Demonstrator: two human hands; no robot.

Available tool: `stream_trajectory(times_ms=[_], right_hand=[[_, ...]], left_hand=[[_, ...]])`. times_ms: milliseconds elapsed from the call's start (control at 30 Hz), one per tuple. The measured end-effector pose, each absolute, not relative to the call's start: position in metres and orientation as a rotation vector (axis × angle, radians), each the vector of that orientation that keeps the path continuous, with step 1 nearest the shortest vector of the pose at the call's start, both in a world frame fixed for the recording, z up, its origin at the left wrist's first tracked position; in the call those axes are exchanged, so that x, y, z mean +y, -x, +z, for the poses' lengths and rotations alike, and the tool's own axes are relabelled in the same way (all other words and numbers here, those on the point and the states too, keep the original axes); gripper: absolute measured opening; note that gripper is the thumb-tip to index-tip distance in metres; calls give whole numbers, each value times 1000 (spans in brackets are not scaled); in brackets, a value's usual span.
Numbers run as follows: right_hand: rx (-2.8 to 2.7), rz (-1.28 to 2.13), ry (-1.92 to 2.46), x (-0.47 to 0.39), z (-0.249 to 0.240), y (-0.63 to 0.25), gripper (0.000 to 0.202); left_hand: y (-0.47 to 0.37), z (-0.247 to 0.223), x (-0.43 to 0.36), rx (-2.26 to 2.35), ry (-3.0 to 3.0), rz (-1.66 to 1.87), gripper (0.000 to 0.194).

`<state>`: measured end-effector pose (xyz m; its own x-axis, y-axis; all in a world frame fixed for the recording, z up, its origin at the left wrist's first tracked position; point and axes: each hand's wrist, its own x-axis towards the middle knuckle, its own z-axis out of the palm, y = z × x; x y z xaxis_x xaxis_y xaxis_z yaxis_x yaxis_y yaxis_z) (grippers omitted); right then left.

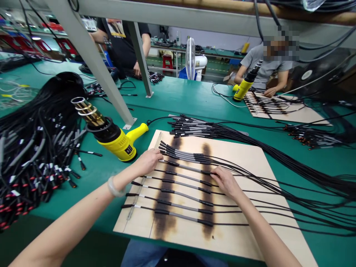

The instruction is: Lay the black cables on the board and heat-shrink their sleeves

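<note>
My left hand is closed at the left end of a cable with a grey sleeve, near the board's upper left. My right hand pinches the same cable at the right, just past its black joint. Below it, several similar cables lie side by side across the wooden board, which has two dark scorched bands. Above my hands, a group of sleeved cables lies close together.
A yellow heat gun stands left of the board, nozzle up. Beyond it lies a big cable pile. A cable bundle runs behind the board. A metal post rises at the left. Two people work across the green table.
</note>
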<state>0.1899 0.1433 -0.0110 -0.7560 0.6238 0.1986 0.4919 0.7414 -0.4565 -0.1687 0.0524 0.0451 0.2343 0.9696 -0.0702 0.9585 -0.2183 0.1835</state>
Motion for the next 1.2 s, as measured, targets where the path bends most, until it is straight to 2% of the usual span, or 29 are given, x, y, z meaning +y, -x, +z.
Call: stream_trajectory(times_ms=[633, 1200], right_hand=[[-2646, 494, 842, 123, -17, -155, 15], [-2704, 300, 768, 138, -19, -181, 14]], left_hand=[[203, 36, 28, 1869, -2125, 123, 37], [209, 25, 29, 1803, -2212, 164, 36]])
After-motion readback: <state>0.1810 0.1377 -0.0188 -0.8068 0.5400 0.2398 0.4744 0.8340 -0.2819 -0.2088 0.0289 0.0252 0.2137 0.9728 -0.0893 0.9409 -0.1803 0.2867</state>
